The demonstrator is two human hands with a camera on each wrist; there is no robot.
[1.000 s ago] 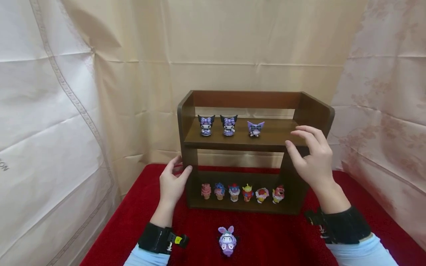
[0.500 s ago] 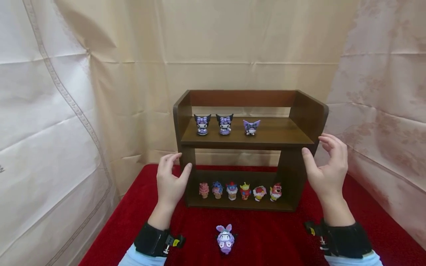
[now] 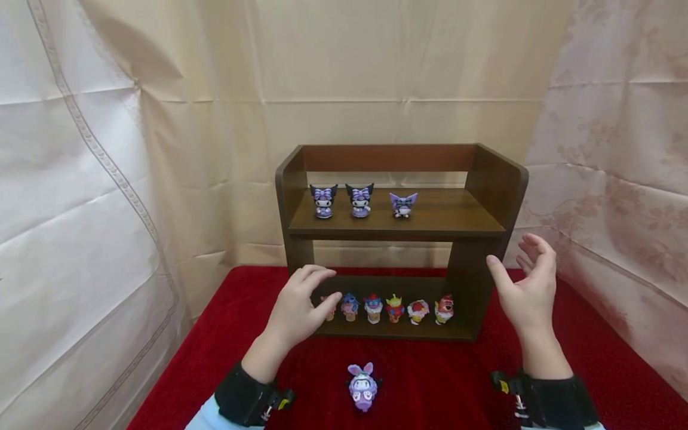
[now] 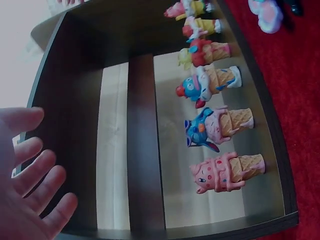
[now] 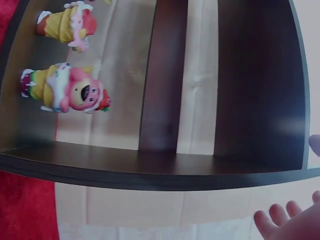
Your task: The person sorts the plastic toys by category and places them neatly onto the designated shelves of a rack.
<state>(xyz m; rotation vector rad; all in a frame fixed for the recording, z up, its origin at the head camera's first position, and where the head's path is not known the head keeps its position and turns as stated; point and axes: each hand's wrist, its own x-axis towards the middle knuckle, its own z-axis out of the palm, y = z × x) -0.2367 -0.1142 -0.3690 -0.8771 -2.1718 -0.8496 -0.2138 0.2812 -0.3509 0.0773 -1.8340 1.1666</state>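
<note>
A dark brown two-tier shelf point(image 3: 398, 234) stands on red cloth. Its upper board bears two black-eared figurines point(image 3: 324, 202) and one purple-eared figurine point(image 3: 403, 205). Along the lower board runs a row of several ice-cream-cone figurines point(image 3: 373, 309). My left hand point(image 3: 301, 307) hovers in front of the lower left, partly hiding the pink cone figurine point(image 4: 220, 172); its fingers are loosely bent and hold nothing. Beside the shelf's right side panel is my right hand point(image 3: 529, 289), thumb and fingers apart, with nothing in it. A purple bunny-eared figurine point(image 3: 363, 387) lies on the cloth in front.
The red cloth point(image 3: 430, 382) covers the table around the shelf. Behind hangs a beige curtain point(image 3: 376, 65), with a white sheet point(image 3: 70, 209) at the left and a flowered pale one point(image 3: 618, 161) at the right.
My right hand has moved from in front of the upper board out to the right and down. My left hand has left the left side panel and shifted right, in front of the lower tier.
</note>
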